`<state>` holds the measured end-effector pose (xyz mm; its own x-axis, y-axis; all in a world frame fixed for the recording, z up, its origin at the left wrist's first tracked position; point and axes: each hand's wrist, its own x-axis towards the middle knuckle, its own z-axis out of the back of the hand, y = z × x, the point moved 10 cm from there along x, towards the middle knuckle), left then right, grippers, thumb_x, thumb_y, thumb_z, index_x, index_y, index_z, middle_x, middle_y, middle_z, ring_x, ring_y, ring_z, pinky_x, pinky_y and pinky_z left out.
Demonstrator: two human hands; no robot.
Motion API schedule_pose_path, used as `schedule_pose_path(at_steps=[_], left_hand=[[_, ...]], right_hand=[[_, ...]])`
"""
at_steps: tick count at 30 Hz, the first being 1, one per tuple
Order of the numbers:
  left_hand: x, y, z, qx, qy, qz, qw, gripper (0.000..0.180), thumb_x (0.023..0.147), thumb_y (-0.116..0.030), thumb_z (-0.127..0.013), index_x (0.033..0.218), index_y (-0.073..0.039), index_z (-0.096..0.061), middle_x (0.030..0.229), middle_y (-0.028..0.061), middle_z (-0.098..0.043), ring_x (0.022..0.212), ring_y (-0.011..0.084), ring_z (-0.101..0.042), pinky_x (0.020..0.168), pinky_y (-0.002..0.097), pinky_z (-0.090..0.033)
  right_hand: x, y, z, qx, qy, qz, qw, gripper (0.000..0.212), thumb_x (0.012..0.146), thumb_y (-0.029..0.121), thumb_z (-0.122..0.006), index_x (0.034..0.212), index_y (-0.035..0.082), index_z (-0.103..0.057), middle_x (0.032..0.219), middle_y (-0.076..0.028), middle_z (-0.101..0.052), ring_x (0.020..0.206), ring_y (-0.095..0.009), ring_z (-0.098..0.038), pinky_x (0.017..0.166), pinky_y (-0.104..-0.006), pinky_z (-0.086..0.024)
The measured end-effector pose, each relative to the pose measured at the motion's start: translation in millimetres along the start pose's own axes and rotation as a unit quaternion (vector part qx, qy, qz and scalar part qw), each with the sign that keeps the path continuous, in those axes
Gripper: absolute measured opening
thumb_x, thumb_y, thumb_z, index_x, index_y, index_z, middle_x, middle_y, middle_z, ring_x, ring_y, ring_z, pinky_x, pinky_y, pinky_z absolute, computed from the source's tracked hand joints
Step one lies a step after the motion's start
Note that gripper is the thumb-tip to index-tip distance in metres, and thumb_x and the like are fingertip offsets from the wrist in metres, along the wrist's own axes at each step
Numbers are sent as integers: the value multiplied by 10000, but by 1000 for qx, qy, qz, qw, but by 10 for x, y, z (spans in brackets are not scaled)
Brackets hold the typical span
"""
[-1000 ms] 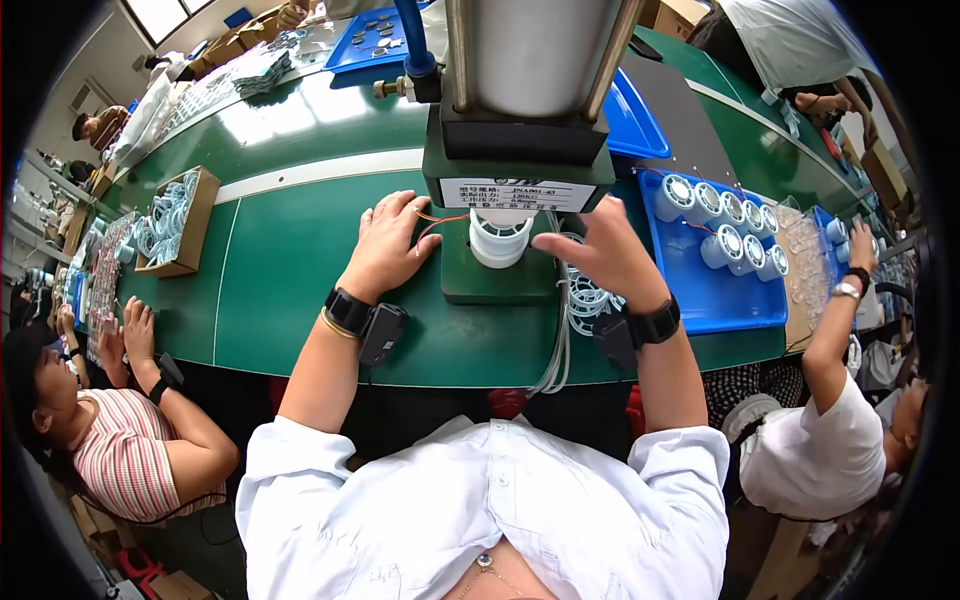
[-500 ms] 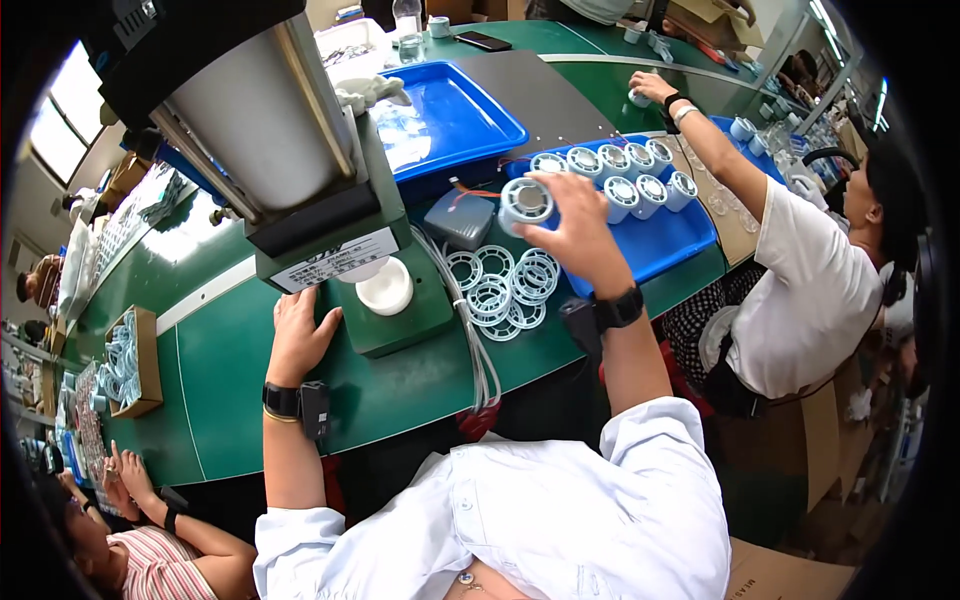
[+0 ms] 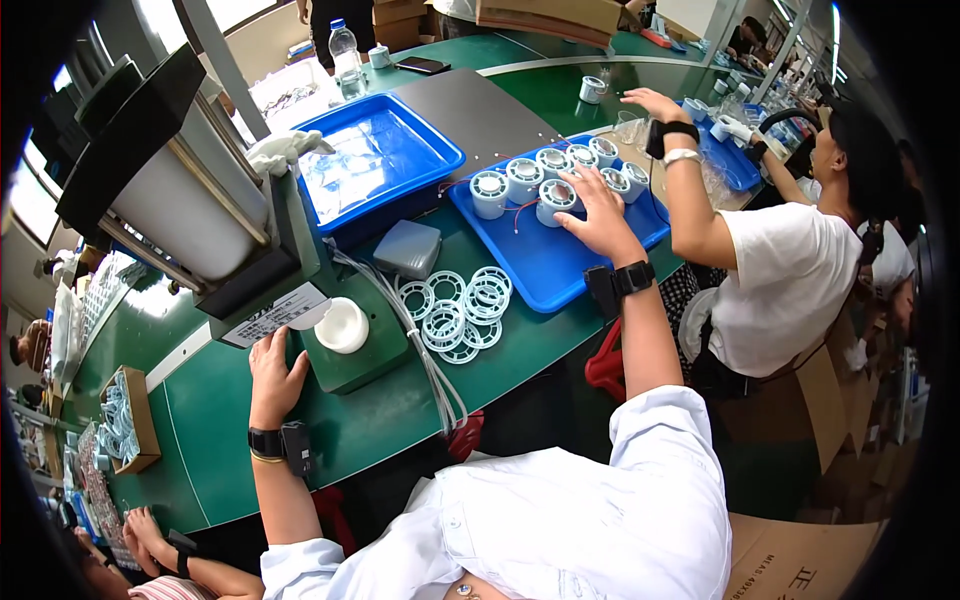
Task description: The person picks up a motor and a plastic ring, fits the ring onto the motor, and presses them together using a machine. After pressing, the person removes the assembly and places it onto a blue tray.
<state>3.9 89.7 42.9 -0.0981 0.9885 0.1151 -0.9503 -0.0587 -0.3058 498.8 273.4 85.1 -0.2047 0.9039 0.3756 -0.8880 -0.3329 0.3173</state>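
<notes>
My right hand [image 3: 603,222] is over the blue tray [image 3: 545,290], its fingers spread around the right side of a white cylindrical housing [image 3: 556,203] with a slotted round top. The housing stands upright at the left end of the near row, and thumb and fingertips are close to or touching it. Several like housings [image 3: 489,194] stand behind and beside it, some partly hidden by my fingers. My left hand [image 3: 274,378] rests open on the green table, fingers stretched toward the press [image 3: 180,210]. A white round cup-shaped piece [image 3: 342,326] sits on the press's green base [image 3: 375,362].
Pale blue slotted rings [image 3: 443,322] lie in a pile beside grey cables [image 3: 420,365]. Behind them is a grey translucent box [image 3: 408,249]. Another blue tray [image 3: 440,160] stands farther back. A co-worker's hand [image 3: 655,103] reaches over the table at right.
My right hand has moved right and carried a housing from above the grey box into the blue tray's near row. The view has shifted. The co-worker's hand has left a white part standing on the table.
</notes>
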Motion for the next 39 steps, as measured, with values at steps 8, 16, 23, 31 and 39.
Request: schedule_pose_path(at_steps=[8,16,23,31,39], left_hand=[[8,-85,28,-14,-3,-20,1000,590,853,-172,-673,1377,-1,-460,1443,207,-438,1359,377,-374,1134,447,-289],[-12,-175,137,-9,-2,3,1000,556,848,-187,-678,1327,21,-488,1363,233,-485,1288,404,-431,1085,453,-342],[7,-132,94,14,20,18,1000,554,852,-247,-692,1301,23,-511,1255,241,-547,1179,409,-487,1037,458,-371],[-2,-174,113,-40,3,-5,999,554,852,-283,-700,1314,-26,-536,1399,194,-473,1322,375,-405,1108,463,-299],[-13,-75,52,-8,-22,-31,999,545,853,-283,-706,1311,-43,-532,1415,160,-455,1348,353,-390,1113,462,-293]], right_hand=[[3,-1128,122,8,-173,-90,981,614,929,385,-624,1411,37,-472,1505,-224,-387,1394,-416,-345,1143,-481,-280],[23,-700,142,-21,-184,-16,983,579,947,346,-620,1379,-19,-493,1430,-239,-470,1339,-412,-414,1122,-465,-318],[-247,1463,39,208,58,135,967,296,905,233,-661,1141,55,-671,1118,-130,-676,1110,-307,-592,960,-411,-426],[-113,1895,-706,2,141,199,970,177,859,198,-692,924,41,-645,875,-76,-668,846,-249,-631,726,-368,-468],[-1,1571,-510,383,164,-12,909,142,878,88,-682,980,7,-625,835,-30,-653,749,-103,-605,652,-247,-460]])
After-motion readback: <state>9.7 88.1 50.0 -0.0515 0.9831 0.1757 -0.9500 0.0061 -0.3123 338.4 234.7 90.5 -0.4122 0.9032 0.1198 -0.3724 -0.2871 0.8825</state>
